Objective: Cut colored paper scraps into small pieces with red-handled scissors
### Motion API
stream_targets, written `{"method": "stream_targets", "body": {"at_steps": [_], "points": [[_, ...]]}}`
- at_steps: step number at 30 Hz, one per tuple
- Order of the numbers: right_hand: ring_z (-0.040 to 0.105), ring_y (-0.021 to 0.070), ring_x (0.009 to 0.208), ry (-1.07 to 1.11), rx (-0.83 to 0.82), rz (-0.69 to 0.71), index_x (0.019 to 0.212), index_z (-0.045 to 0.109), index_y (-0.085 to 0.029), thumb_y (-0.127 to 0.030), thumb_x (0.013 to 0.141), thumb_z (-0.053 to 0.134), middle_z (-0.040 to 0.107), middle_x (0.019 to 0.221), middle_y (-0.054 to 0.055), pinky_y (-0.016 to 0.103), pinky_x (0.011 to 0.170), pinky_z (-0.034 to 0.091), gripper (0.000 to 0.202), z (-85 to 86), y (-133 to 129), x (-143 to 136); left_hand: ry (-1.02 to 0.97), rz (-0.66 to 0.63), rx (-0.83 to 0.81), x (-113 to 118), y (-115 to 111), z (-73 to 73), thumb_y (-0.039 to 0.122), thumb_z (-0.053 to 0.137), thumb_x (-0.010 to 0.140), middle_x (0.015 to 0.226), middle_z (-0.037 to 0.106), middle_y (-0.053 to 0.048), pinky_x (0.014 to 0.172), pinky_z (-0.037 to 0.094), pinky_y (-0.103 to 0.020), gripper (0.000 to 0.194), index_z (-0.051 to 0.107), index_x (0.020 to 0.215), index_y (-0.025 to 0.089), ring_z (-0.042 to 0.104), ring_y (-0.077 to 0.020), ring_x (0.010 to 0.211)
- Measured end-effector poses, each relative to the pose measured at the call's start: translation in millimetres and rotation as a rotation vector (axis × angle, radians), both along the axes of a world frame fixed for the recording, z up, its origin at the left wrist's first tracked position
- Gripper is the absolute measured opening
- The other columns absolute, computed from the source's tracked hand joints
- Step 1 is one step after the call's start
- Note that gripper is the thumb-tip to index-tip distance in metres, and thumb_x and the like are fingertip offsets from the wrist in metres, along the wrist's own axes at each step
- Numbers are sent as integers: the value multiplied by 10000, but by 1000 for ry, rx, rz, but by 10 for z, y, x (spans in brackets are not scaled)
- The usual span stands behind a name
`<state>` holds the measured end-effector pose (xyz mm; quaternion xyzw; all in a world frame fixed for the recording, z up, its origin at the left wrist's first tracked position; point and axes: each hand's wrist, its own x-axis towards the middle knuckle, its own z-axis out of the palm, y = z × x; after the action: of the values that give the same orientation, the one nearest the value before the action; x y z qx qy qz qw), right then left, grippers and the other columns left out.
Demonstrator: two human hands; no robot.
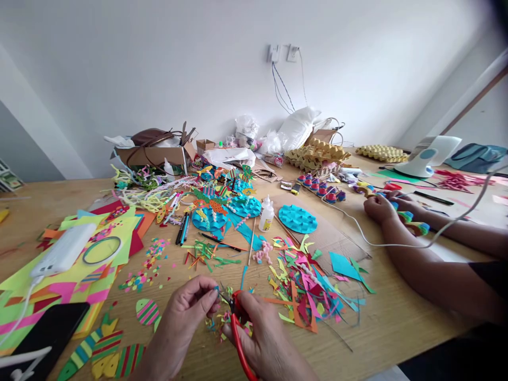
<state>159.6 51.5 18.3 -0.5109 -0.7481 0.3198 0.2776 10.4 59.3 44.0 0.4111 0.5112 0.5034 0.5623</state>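
My right hand (260, 328) is closed round a pair of red-handled scissors (237, 338), whose blades point up and left. My left hand (191, 302) pinches a small blue paper piece (216, 289) between thumb and fingertips, close beside the blade tips. A narrow blue paper strip (243, 276) stands out just above my right hand. Tiny paper snippets (212, 332) lie on the table below the blades. Left of my left hand lie striped paper fish (107, 344) and a striped oval (147, 312).
Paper scraps (304, 283) cover the table right of my hands. Glue bottles (266, 217) stand behind, between blue egg-carton discs (297, 218). At left are coloured sheets, a power bank (65, 248) and a phone (51, 338). A co-worker's arms (413, 264) reach in from the right beside a white cable (359, 227).
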Motion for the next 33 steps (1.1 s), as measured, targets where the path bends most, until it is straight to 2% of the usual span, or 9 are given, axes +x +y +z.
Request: {"method": "stream_targets", "body": {"at_steps": [6, 17, 21, 26, 33], "points": [[407, 115, 537, -11, 21, 24, 664, 433, -191, -434, 783, 528, 514, 625, -1, 196, 495, 259, 287, -4, 2, -16, 97, -49, -8, -16, -17, 9, 236, 649, 618, 512, 509, 54, 498, 372, -186, 89, 604, 598, 162, 435, -98, 505], [411, 120, 515, -44, 59, 57, 638, 404, -197, -460, 772, 507, 506, 589, 1, 197, 483, 247, 313, -73, 31, -14, 129, -145, -43, -50, 33, -128, 256, 645, 603, 498, 448, 64, 465, 323, -189, 134, 548, 587, 164, 393, -95, 487], [401, 112, 499, -38, 81, 69, 629, 392, -197, -409, 755, 524, 491, 575, -5, 190, 471, 240, 280, -114, 29, 2, 116, -191, -50, -77, 28, -172, 248, 631, 614, 503, 439, 70, 454, 308, -186, 130, 532, 605, 164, 367, -86, 472], [369, 99, 476, -77, 99, 45, 611, 404, -193, -359, 727, 577, 476, 550, -18, 189, 461, 208, 266, -144, -3, 26, 145, -214, -74, -57, 6, -80, 248, 605, 632, 504, 442, 68, 476, 322, -194, 107, 545, 614, 160, 375, -95, 491], [381, 95, 499, -94, 34, -1, 593, 419, -183, -350, 721, 614, 498, 569, -15, 185, 484, 217, 287, -31, -64, 52, 177, -240, -73, -44, -14, -12, 231, 581, 652, 515, 433, 68, 493, 315, -200, 91, 561, 597, 162, 368, -101, 517]]}}
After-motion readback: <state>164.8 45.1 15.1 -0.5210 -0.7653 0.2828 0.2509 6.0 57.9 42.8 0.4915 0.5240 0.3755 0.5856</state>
